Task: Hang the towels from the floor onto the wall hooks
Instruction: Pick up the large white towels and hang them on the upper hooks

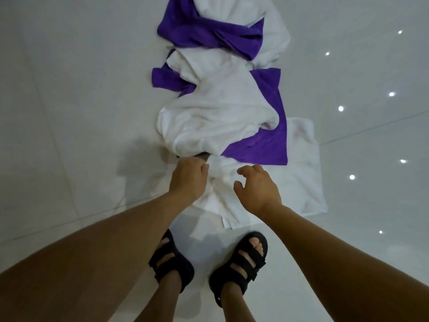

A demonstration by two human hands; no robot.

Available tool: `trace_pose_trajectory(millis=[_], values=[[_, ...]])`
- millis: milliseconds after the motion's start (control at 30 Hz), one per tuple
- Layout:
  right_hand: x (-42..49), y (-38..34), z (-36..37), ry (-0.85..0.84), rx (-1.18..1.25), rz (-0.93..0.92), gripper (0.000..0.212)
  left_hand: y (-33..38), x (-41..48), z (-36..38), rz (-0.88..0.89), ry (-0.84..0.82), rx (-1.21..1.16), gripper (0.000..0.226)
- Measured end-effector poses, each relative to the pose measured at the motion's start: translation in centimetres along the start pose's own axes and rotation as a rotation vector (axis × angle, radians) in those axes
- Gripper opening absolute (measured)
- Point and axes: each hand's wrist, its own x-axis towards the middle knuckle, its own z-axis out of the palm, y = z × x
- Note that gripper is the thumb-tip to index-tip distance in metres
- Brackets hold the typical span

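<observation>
**Both hands down at the near end of the towel heap**

A pale glossy tiled floor (69, 112) lay under everything, with small bright reflections out past the right hand. The towels ran in a line away from both hands. The bunched white towel (209, 117) lay just beyond the knuckles. A purple towel (267, 135) sat partly under it, ahead of the right hand. A second purple towel (209, 33) was twisted across more white cloth at the far end. A flat white towel (301, 182) was spread beneath both hands and reached out to the right.

The left hand (189, 180) was curled knuckles-up at the bunched towel's near edge. Its fingers were tucked out of sight, so whether it gripped cloth cannot be told. The right hand (257, 189) hung just beside it, apart from it. Its fingers were half bent and spread and it held nothing. Black sandals (241, 261) stood behind the wrists.
</observation>
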Motion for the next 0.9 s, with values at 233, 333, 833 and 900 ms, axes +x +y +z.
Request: trace_pose_trajectory(millis=[233, 333, 833, 900], values=[[-7.5, -4.5, -10.7, 0.078, 0.022, -0.075, 0.06, 8.9, -5.4, -12.5, 0.039, -0.121, -0.337, 0.026], [-11.5, -7.5, -16.6, 0.103, 0.077, -0.109, 0.077, 13.8, -8.7, -20.4, 0.108, -0.13, -0.521, 0.026], [-28.8, -29.4, -40.9, 0.357, 0.566, -0.362, 0.018, 30.5, -25.7, -56.5, 0.441, -0.09, -0.995, 0.013], [-30.9, -31.8, -43.9, 0.332, 0.701, -0.317, 0.022, 30.8, -27.2, -60.1, 0.472, -0.049, -1.065, 0.013]])
